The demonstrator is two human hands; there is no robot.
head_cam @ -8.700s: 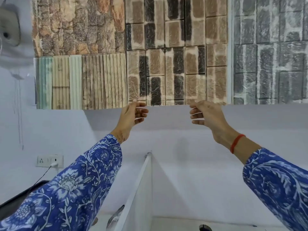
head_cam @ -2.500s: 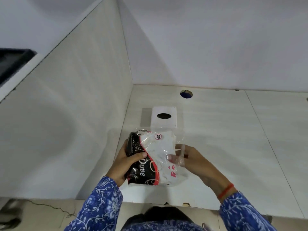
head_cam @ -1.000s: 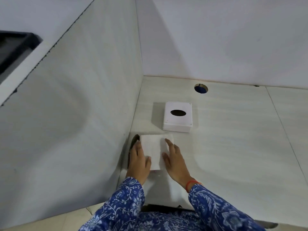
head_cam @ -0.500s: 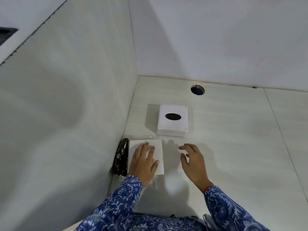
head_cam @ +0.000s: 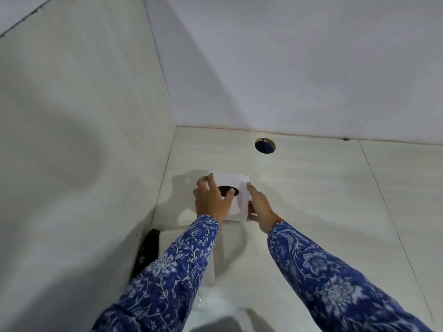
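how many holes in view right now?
2. A round hole in the desk near the back wall, and an oval hole in the top of the box, partly covered by the left hand. The arms may hide others.

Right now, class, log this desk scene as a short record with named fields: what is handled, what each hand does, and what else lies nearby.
Handled item: white tissue box, oval opening on top
Left hand: grasps the box from above, thumb beside the opening
Right hand: holds the box's right side
Nearby: wrapped tissue pack against the side panel, partly under the left sleeve
Surface: pale desk with a round hole behind the box
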